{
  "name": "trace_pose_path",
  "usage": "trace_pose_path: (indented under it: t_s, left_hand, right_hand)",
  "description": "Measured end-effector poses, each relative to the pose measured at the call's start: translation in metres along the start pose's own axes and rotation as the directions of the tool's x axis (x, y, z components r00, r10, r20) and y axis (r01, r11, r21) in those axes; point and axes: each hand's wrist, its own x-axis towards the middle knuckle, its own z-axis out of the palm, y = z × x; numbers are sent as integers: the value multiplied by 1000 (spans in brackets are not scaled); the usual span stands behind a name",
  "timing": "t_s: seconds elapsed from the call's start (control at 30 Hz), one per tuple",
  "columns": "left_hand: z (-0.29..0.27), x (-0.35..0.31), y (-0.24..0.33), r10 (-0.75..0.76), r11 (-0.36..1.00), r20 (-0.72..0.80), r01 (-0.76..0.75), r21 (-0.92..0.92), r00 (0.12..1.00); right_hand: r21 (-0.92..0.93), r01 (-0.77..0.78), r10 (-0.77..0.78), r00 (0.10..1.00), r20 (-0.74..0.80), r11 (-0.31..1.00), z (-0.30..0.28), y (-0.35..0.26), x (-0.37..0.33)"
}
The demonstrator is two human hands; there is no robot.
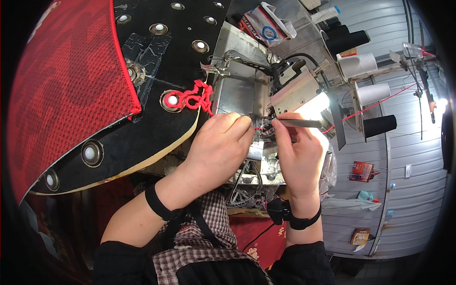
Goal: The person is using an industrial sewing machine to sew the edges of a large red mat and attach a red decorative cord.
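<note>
A sewing machine [297, 88] with a lit head stands in front of me. At its working parts my right hand [304, 152] pinches a pair of metal tweezers [304, 123], their tips turned left toward the machine. My left hand [221, 145] is closed just left of them, thumb and fingers pressed together. A short red thread [258, 128] shows at its fingertips, and most of what lies in its grip is hidden. Loose, curled red yarn [197, 97] lies on the black table edge, its lower end running toward my left hand.
A red textured mat [80, 95] with bound edges covers the left of the black table [171, 52], which has several round metal-rimmed rollers. Thread cones [358, 65] stand on the right, and a red thread [375, 104] stretches from there to the machine. A white-and-red bag [268, 26] lies behind.
</note>
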Motion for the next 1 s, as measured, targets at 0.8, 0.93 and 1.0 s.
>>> trace_pose_path:
  t_s: [0.8,0.93,1.0]
  left_hand:
    - [1,2,0,13,1000,-35,-13,4,999]
    - [-7,10,4,-47,997,-47,44,-62,998]
    - [-11,18,4,-169,974,22,170,-147,985]
  right_hand:
    - [19,100,-98,991,-90,995,1,7,2]
    - [55,191,-180,971,-156,980,-3,5,1]
    - [140,208,-180,965,-190,968,-5,2,-1]
